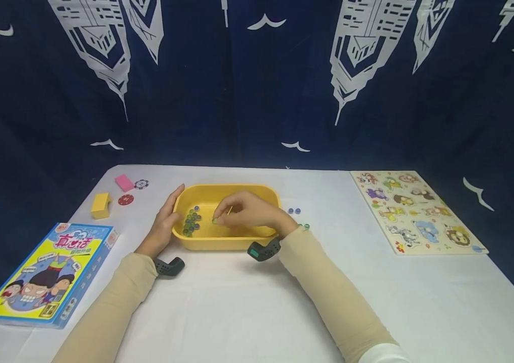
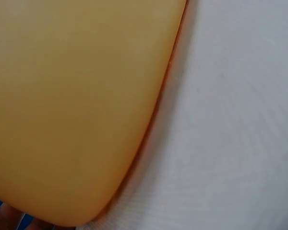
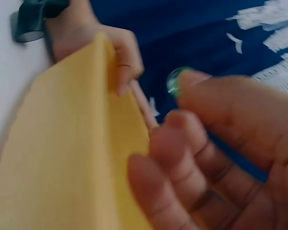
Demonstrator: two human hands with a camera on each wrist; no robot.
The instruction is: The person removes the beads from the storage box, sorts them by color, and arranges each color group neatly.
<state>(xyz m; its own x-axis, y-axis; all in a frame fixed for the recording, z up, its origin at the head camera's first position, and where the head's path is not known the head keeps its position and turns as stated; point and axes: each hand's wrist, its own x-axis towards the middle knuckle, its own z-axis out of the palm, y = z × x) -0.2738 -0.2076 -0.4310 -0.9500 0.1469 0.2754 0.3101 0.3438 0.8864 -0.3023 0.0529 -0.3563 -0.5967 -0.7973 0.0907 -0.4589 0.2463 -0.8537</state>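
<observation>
As left fingers (image 1: pixel 173 199) grip the tray (image 1: pixel 225 245), right fingers (image 3: pixel 221 98) pinch a marble (image 3: pixel 173 82) outside left-wrist view.

We are pinching with our right hand (image 1: pixel 253 209), gripping with our left hand (image 1: pixel 161 230), and stretching both forearms (image 1: pixel 331 292) forward.

Soft shadows; dim, blurry wrist views.
</observation>
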